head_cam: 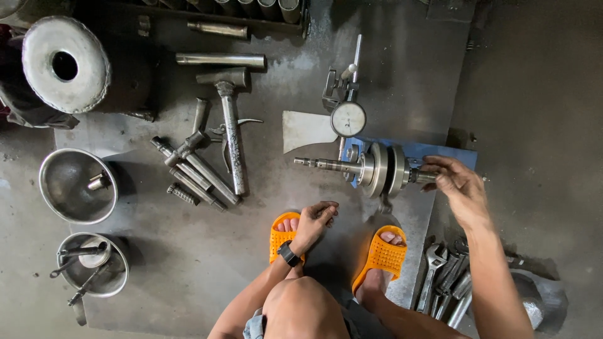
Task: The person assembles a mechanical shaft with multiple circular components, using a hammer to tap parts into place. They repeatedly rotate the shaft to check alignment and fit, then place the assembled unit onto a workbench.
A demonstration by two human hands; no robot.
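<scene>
**Crankshaft lying crosswise under a dial gauge, right hand at its end**

A steel crankshaft with two round, disc-shaped webs [380, 168] lies just right of the frame's centre, over a flat blue plate [433, 152] on the grey metal floor sheet [188, 276]. Its long axis runs left to right across the picture: the thin stepped end points toward the left, the shorter stub toward the right. It seems propped at both ends so the discs hang free of the plate, though the supports are mostly hidden.

The right hand [457, 185] sits at the right-hand stub, fingers curled and closed lightly around the shaft end, a grip suited to rolling the shaft about its own axis. A round white-faced dial gauge on a dark stand [347, 116] stands just above the shaft in the frame, its stem aimed down at the discs; whether the tip touches cannot be told.

The left hand [313, 221] holds nothing. It rests loosely curled, fingers half folded together, over the foot in the left orange perforated slipper [279, 238], below and left of the shaft.

To the upper left lies a long-handled steel hammer [231, 125] beside several grey steel rods and sockets [191, 172]. Two dull metal bowls [76, 185] sit at the left edge, and a cluster of open-ended spanners [443, 282] lies at lower right, near the right forearm.
</scene>
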